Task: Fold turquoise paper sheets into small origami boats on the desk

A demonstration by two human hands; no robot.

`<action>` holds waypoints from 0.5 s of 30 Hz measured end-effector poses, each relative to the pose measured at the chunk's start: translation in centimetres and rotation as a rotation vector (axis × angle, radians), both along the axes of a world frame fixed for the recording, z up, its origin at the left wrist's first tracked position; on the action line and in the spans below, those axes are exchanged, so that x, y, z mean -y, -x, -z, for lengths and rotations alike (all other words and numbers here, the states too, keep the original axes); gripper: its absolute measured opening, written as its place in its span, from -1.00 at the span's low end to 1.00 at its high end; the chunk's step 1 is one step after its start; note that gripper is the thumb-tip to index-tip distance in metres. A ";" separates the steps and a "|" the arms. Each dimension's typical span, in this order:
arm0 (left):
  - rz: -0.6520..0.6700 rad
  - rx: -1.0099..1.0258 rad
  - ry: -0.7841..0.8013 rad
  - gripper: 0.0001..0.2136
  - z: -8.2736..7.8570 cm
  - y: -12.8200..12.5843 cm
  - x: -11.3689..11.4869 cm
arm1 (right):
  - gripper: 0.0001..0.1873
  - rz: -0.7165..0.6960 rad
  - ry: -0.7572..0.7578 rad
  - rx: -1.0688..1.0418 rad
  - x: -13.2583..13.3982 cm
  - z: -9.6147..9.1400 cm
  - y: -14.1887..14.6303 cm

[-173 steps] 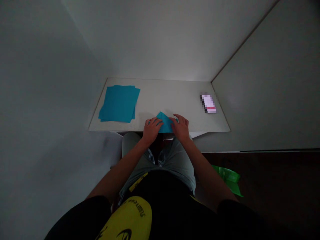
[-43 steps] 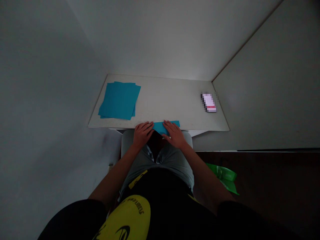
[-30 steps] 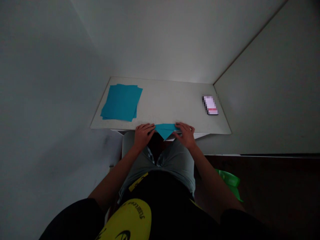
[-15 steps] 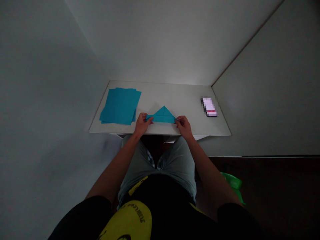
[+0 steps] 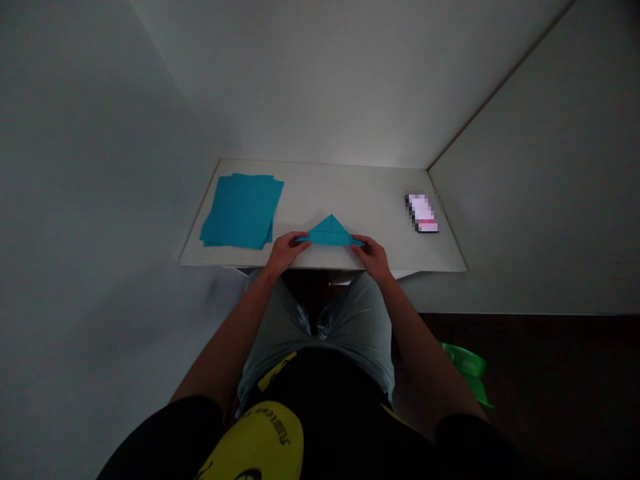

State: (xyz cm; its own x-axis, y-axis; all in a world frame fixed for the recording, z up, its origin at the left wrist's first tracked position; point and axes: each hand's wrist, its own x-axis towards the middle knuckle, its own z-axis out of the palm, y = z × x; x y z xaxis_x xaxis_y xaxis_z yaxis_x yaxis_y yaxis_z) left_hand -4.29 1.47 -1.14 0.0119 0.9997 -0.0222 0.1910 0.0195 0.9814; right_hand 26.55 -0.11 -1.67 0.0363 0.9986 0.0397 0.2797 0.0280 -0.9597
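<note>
A folded sheet of blue paper (image 5: 331,231), with a triangular peak and a band along its lower edge, is held near the front of the white table (image 5: 345,190). My left hand (image 5: 289,251) pinches its left end between thumb and fingers. At the opposite end, my right hand (image 5: 372,256) grips the paper the same way. Its point faces away from me, and a crease runs down the middle of the peak.
A stack of blue paper sheets (image 5: 242,211) lies on the left of the table. On the right is a phone (image 5: 423,213), its screen blurred out. Walls border the table's back and sides. A green plastic object (image 5: 467,365) stands on the floor at lower right.
Both hands have shifted their grip on the ends of the folded paper, fingers now straighter along it. The paper's lower edge looks more bowed, and its ends are narrower.
</note>
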 end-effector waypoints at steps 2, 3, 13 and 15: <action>-0.012 -0.002 0.000 -0.58 0.0 -0.2 0.2 | -0.39 0.007 0.003 0.000 0.0 -0.1 0.0; -0.019 0.000 0.005 -0.57 0.0 -0.3 0.3 | -0.38 0.007 0.004 -0.003 0.0 -0.2 0.0; -0.062 0.028 -0.011 -0.48 -0.6 -0.9 0.7 | -0.33 -0.008 0.010 -0.038 -0.1 -0.4 -0.1; -0.069 0.032 -0.032 -0.47 -0.8 -0.9 0.8 | -0.34 -0.004 0.005 -0.041 -0.1 -0.3 -0.1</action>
